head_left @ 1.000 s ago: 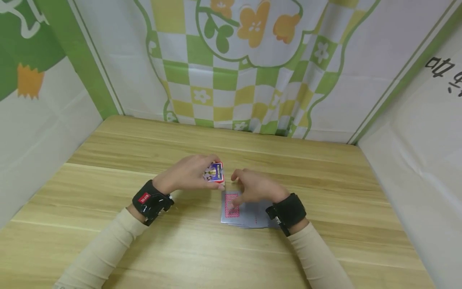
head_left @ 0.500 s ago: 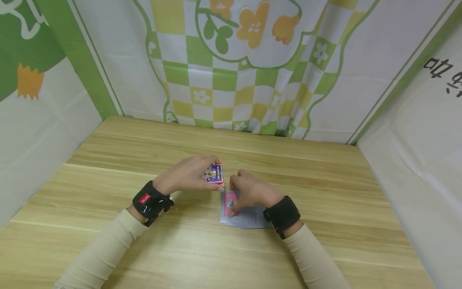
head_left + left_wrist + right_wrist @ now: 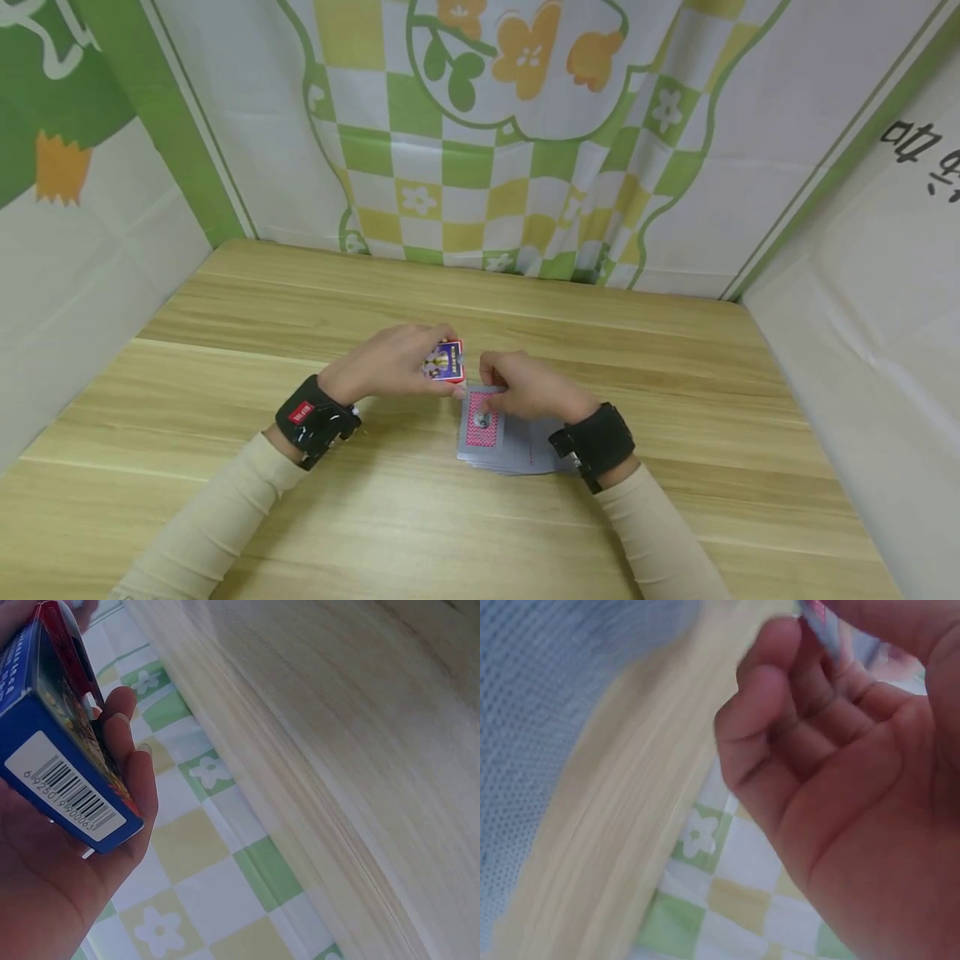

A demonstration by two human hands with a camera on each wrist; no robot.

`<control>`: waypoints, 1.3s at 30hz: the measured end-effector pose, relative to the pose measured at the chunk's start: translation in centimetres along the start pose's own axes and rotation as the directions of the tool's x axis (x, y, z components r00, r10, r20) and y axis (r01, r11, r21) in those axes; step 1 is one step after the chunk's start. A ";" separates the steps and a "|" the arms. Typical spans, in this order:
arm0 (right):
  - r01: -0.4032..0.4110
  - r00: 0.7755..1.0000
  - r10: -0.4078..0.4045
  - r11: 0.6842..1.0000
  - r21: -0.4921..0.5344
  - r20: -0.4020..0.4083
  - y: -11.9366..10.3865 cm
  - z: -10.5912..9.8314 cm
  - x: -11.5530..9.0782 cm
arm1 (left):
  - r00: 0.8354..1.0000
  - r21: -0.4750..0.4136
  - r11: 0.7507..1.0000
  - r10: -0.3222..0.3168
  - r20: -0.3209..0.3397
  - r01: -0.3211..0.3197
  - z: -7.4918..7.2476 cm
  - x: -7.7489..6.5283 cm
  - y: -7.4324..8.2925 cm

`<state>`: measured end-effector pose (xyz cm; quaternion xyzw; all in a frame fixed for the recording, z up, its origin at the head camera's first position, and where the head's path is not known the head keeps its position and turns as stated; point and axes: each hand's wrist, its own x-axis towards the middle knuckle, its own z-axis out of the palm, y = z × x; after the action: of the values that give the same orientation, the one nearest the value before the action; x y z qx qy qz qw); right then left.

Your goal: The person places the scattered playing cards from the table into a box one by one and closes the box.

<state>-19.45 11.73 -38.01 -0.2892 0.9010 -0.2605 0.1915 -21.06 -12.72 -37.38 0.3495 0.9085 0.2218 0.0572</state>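
Observation:
In the head view my left hand point(image 3: 393, 362) grips a small card box point(image 3: 444, 361) with a blue and gold front and red edges. Its blue end with a barcode label faces the left wrist camera, where the card box point(image 3: 64, 791) sits between thumb and fingers. Just to the right, my right hand point(image 3: 536, 387) pinches the upper part of a playing card point(image 3: 480, 433) with a red patterned back. Below lies a spread pile of playing cards point(image 3: 517, 462), partly covered by the right hand and wrist. A sliver of the pinched card point(image 3: 821, 626) shows in the right wrist view.
The wooden table point(image 3: 360, 517) extends around both hands. A checked green and yellow curtain point(image 3: 480, 192) hangs along its back edge. White panels point(image 3: 885, 350) stand at both sides. Each wrist carries a black strap with a camera point(image 3: 596, 442).
My right thumb and fingers have come together on the top card. That card has shifted slightly upward toward the box. The left hand and box stay nearly still.

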 end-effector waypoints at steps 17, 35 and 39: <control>-0.018 0.881 0.305 0.785 0.619 -0.362 0.1 -2.7 -1.4 | 1.000 0.012 1.000 -0.007 -0.007 0.008 0.1 -0.1 -0.3; -0.023 0.857 0.357 0.748 0.663 -0.373 -0.2 -2.0 -0.7 | 1.000 -0.004 1.000 0.006 -0.024 -0.006 -0.1 0.2 0.0; -0.009 0.850 0.352 0.754 0.657 -0.392 -0.4 -1.7 -0.5 | 1.000 -0.010 1.000 0.006 -0.025 -0.006 0.0 0.2 0.0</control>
<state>-19.76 12.36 -36.41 -0.0398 0.8022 -0.5920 0.0665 -21.19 -12.56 -37.36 0.3492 0.9070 0.2308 0.0471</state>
